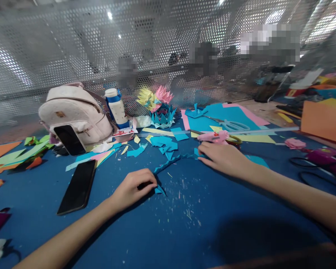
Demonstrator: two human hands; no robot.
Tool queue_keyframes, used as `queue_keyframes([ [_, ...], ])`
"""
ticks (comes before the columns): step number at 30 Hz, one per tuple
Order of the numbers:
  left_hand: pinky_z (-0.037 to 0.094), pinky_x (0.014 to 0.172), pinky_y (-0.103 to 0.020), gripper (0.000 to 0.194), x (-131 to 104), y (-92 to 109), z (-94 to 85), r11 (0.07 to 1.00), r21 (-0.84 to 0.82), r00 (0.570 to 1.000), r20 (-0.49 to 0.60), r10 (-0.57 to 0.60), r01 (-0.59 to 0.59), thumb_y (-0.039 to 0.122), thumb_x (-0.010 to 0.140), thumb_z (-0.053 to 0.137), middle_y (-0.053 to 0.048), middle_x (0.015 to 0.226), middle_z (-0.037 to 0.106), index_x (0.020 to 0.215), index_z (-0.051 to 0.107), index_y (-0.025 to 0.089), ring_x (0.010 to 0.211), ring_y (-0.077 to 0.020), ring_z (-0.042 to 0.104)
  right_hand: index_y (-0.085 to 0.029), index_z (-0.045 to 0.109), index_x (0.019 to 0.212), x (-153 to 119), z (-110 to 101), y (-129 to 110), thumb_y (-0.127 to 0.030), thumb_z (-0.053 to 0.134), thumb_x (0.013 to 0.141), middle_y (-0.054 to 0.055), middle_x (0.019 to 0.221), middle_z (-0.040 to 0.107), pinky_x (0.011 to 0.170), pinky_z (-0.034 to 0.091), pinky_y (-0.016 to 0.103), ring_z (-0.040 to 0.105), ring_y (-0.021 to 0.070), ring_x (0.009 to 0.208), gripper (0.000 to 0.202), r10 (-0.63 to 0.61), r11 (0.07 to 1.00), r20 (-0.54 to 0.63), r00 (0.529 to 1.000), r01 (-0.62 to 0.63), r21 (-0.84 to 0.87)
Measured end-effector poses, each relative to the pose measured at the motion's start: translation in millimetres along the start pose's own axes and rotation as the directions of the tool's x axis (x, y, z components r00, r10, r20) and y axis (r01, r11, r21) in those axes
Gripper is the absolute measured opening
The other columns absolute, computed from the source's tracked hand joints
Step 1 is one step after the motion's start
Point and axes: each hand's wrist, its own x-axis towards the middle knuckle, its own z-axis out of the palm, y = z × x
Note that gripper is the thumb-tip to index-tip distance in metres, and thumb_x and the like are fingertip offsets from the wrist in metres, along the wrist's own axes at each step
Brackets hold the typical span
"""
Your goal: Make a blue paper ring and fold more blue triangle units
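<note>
A narrow blue paper strip with a jagged edge [172, 160] curves across the blue table between the hands. My left hand [140, 185] pinches its near end, where a small pointed piece shows below the fingertips. At the far end my right hand [214, 153] has its fingers closed on the strip, with a bit of blue paper showing beside them. Just beyond the right hand lies a pink glue gun [212, 137]. Blue paper scraps [165, 144] lie between and behind the hands.
A white backpack [75, 112], a bottle [117, 108] and folded paper flowers [162, 112] stand at the back. Two phones, one flat [78, 186], are at the left. Light blue scissors [232, 125] rest on paper sheets. Orange paper [323, 121] and cables are at the right.
</note>
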Motion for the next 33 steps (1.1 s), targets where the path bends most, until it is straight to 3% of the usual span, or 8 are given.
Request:
queue_keyframes([
  [4, 0.048, 0.077, -0.025, 0.013, 0, -1, 0.0, 1.0, -0.002, 1.0, 0.0, -0.006, 0.006, 0.018, 0.1, 0.056, -0.006, 0.089, 0.068, 0.093, 0.067, 0.016, 0.083, -0.0144, 0.063, -0.021, 0.057, 0.091, 6, -3, -7, -0.034, 0.043, 0.096, 0.004, 0.082, 0.066, 0.057, 0.03, 0.028, 0.059, 0.0183, 0.068, 0.02, -0.027, 0.997, 0.006, 1.0, 0.026, 0.076],
  [7, 0.048, 0.077, -0.025, 0.014, 0, -1, -0.3, 1.0, -0.01, 1.0, 0.003, -0.011, 0.011, 0.019, 0.1, 0.056, -0.006, 0.09, 0.068, 0.093, 0.067, 0.016, 0.084, -0.0146, 0.063, -0.021, 0.053, 0.103, 8, -9, -17, -0.029, 0.045, 0.093, 0.0, 0.074, 0.063, 0.055, 0.03, 0.027, 0.053, 0.015, 0.058, 0.016, -0.01, 0.961, 0.024, 1.0, 0.003, 0.276],
  [10, 0.049, 0.077, -0.025, 0.015, 0, -1, -0.4, 1.0, -0.016, 1.0, 0.008, -0.013, 0.013, 0.02, 0.1, 0.055, -0.006, 0.09, 0.068, 0.093, 0.067, 0.016, 0.083, -0.0149, 0.063, -0.022, 0.052, 0.101, 13, -13, -28, -0.021, 0.042, 0.092, -0.002, 0.07, 0.061, 0.057, 0.031, 0.027, 0.053, 0.0139, 0.058, 0.014, -0.046, 0.904, 0.057, 0.997, 0.017, 0.428],
  [15, 0.05, 0.078, -0.026, 0.016, -1, -3, -0.3, 1.0, -0.01, 1.0, 0.009, -0.016, 0.016, 0.022, 0.101, 0.055, -0.006, 0.09, 0.068, 0.094, 0.068, 0.016, 0.084, -0.0153, 0.064, -0.021, 0.05, 0.094, 20, -10, -48, -0.031, 0.053, 0.092, -0.001, 0.074, 0.06, 0.057, 0.033, 0.025, 0.054, 0.0133, 0.062, 0.011, -0.12, 0.831, 0.037, 0.992, 0.08, 0.551],
  [20, 0.05, 0.076, -0.026, 0.019, 0, -3, -0.7, 1.0, -0.007, 1.0, 0.014, -0.02, 0.02, 0.025, 0.102, 0.053, -0.007, 0.09, 0.068, 0.093, 0.068, 0.016, 0.084, -0.0157, 0.064, -0.02, 0.045, 0.098, 17, 1, -59, -0.034, 0.05, 0.097, 0.001, 0.08, 0.06, 0.056, 0.039, 0.024, 0.053, 0.0117, 0.061, 0.015, -0.192, 0.661, 0.019, 0.981, 0.115, 0.742],
  [25, 0.05, 0.076, -0.025, 0.017, 2, -1, -1.2, 1.0, -0.014, 1.0, 0.018, -0.018, 0.018, 0.022, 0.101, 0.054, -0.006, 0.089, 0.069, 0.093, 0.067, 0.016, 0.083, -0.0148, 0.064, -0.021, 0.039, 0.108, 13, 12, -60, -0.033, 0.048, 0.1, 0.003, 0.091, 0.062, 0.065, 0.048, 0.026, 0.061, 0.0128, 0.073, 0.017, -0.16, 0.477, -0.034, 0.987, 0.107, 0.872],
  [28, 0.049, 0.076, -0.024, 0.016, 3, 0, -0.8, 1.0, -0.013, 1.0, 0.018, -0.013, 0.014, 0.021, 0.101, 0.054, -0.006, 0.089, 0.068, 0.093, 0.067, 0.016, 0.083, -0.0142, 0.064, -0.02, 0.038, 0.115, 14, 17, -59, -0.035, 0.05, 0.1, 0.0, 0.087, 0.062, 0.062, 0.048, 0.024, 0.06, 0.0103, 0.064, 0.024, -0.15, 0.394, -0.031, 0.988, 0.088, 0.915],
  [33, 0.049, 0.075, -0.024, 0.015, 4, 0, 0.4, 1.0, -0.003, 1.0, 0.02, -0.016, 0.016, 0.02, 0.101, 0.055, -0.006, 0.088, 0.068, 0.093, 0.067, 0.016, 0.082, -0.0139, 0.064, -0.02, 0.055, 0.125, 16, 19, -55, -0.035, 0.059, 0.097, 0.0, 0.085, 0.067, 0.064, 0.046, 0.022, 0.062, 0.0111, 0.071, 0.032, -0.204, 0.463, -0.035, 0.978, 0.128, 0.877],
])
